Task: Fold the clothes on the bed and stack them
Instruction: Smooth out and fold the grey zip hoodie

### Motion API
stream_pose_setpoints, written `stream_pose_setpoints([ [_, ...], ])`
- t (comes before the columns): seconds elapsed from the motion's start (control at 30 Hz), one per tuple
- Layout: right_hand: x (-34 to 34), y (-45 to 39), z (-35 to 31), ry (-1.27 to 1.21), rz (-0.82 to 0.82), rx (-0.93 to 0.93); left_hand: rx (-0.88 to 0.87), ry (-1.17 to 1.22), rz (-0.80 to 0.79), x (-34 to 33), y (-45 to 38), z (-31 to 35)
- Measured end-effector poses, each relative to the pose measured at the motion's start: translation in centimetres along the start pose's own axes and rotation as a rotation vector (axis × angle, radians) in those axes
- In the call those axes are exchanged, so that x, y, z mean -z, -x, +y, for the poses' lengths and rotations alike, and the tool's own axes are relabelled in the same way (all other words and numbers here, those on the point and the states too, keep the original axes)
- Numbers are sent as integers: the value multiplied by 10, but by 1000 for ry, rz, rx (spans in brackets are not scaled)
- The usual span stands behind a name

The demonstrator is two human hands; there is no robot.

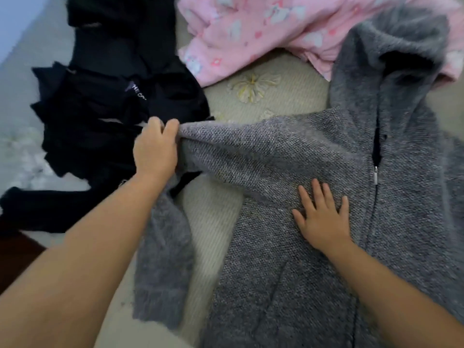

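A grey knit zip hoodie (288, 259) lies front up on the bed, hood toward the far right. My left hand (155, 146) is closed on its left sleeve (251, 151) at the bend, and the cuff end hangs down toward me. My right hand (324, 217) rests flat with fingers spread on the hoodie's chest, just left of the zipper (375, 175).
A heap of black clothes (105, 96) lies at the left, touching the gripped sleeve. A pink patterned garment (251, 31) is crumpled at the far side, partly under the hood. The pale bedspread (253, 89) shows between them. The bed's edge and dark floor (15, 257) are at the lower left.
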State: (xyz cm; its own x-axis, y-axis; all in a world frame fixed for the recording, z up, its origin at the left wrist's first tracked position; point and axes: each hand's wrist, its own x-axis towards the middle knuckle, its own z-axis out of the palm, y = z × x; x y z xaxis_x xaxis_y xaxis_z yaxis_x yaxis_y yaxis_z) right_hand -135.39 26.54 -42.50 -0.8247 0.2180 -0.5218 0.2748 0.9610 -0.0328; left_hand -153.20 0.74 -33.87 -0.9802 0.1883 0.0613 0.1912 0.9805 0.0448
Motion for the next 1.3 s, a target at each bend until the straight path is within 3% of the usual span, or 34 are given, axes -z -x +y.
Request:
stream_pose_setpoints([
  [0.07, 8, -1, -10, 52, -35, -33, 1, 0, -85, -8, 5, -8],
  [0.2, 21, 4, -31, 37, -60, -101, 375, 260, -367, -30, 71, -19],
  [0.3, 19, 12, -52, -18, -17, -45, 445, 265, -471, -36, 121, -48],
  [0.4, 9, 20, -84, -22, -55, 25, 435, 418, -439, -37, 138, -75],
  [0.5, 3, 17, -95, -14, -85, -3, 389, 706, -267, -20, 129, -95],
  [0.63, 18, 9, -84, 44, -183, 19, 146, 661, -4, 20, 98, -110],
  [0.73, 30, 9, -84, 15, -258, 28, 81, 748, 44, 47, 74, -100],
  [0.87, 46, 25, -73, -171, -257, 43, -27, 734, 192, 75, 50, -72],
  [1.0, 51, 56, -30, -420, -177, -2, -256, 739, 250, 96, 24, -15],
  [1.17, 46, 116, 64, -612, -18, -223, -531, 777, 136, 97, 7, 114],
  [1.23, 40, 140, 103, -644, 50, -337, -769, 768, -27, 88, 28, 188],
  [1.3, 32, 161, 140, -669, 124, -434, -1031, 724, -296, 78, 65, 252],
])
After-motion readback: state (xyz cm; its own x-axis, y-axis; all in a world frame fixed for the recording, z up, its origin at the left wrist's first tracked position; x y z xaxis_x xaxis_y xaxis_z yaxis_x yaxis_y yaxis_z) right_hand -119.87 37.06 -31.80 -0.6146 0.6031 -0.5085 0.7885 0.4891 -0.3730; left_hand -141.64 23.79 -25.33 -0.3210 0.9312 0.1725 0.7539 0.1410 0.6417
